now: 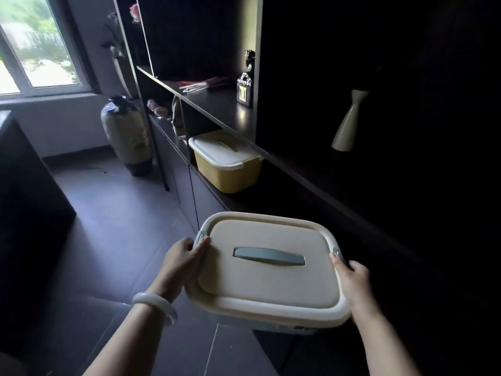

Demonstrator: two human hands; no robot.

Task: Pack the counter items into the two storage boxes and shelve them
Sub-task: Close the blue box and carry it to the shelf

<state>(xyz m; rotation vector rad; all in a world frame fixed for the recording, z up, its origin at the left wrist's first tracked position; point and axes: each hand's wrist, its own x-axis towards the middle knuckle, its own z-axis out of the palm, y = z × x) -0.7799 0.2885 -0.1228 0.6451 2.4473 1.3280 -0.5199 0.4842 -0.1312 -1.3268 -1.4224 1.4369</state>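
Cream plastic forms the lidded storage box that is held in the lower centre of the frame, above the dark floor and just short of the shelf ledge. It is clamped from both sides: the left hand is curled round the left rim by a grey-blue clasp, and the right hand is wrapped round the right rim.

A slip is judged possible, since only the rims are gripped and nothing is seen under the base. The ledge is poorly lit, so its edge could be struck, or the yellow box seated further up the ledge could be nudged.

The lid is turned upward. The long axis, marked by the handle, runs left to right across the frame, dipping slightly rightward.
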